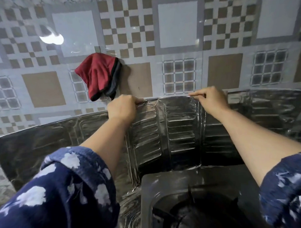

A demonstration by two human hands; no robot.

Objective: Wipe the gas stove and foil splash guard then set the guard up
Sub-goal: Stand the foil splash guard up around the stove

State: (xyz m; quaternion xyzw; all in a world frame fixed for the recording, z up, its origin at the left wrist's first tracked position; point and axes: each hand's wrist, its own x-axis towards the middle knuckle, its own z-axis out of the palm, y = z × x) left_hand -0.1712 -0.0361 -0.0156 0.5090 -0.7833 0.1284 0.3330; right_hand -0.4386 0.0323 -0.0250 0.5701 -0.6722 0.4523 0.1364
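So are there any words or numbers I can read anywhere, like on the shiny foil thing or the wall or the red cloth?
None: there is no readable text anywhere in this view.
Foil splash guard: only pressed ridges, no letters.
Wall tiles: squares and checks, no words.
Red cloth: plain, with a dark edge, no label showing.
Gas stove: no brand or markings visible.

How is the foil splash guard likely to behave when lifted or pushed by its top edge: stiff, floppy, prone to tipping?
Probably light and bendy: the foil splash guard shows creases and dents across its embossed panels. It likely flexes at its vertical folds, since the side wings angle forward. Standing on edge behind the stove, with the left hand and right hand pinching its rim, it may tip easily.
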